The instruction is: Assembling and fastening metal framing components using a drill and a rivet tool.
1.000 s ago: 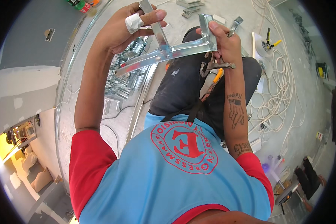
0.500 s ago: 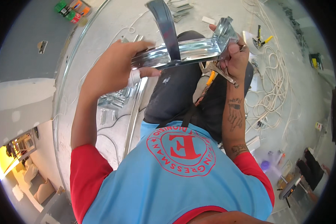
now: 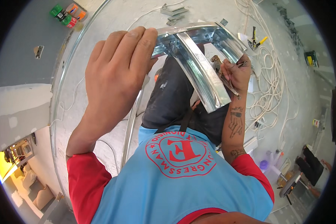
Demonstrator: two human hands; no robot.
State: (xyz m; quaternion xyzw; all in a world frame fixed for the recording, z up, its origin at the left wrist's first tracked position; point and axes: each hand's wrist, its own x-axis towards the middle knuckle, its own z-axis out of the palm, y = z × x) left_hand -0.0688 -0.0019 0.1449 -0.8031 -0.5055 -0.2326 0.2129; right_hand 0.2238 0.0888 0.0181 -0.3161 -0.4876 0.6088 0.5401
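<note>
A shiny bracket of joined galvanized metal channel [image 3: 203, 71] is held above my knees, two of its legs slanting toward me. Its left end sits in my left hand [image 3: 119, 61], whose fingers wrap over the top with the back of the hand up; the thumb is mostly hidden below. My right hand [image 3: 236, 74] is closed around locking pliers [image 3: 227, 83] beneath the bracket's right leg. That leg's lower end meets the right fingertips; whether they also grip it I cannot tell. A small dark thin piece shows by those fingers, too small to name.
Coiled white cable [image 3: 270, 86] lies on the floor to the right, near yellow-handled snips [image 3: 255, 41]. Cut metal pieces [image 3: 173, 13] lie beyond the bracket. A long metal channel [image 3: 130, 125] runs beside my left leg. Bottles [image 3: 67, 16] stand by the wall at far left.
The bracket has been turned, so its upright leg now slants toward me. My left hand has rolled over and closed on its left end. The locking pliers are still in my right hand.
</note>
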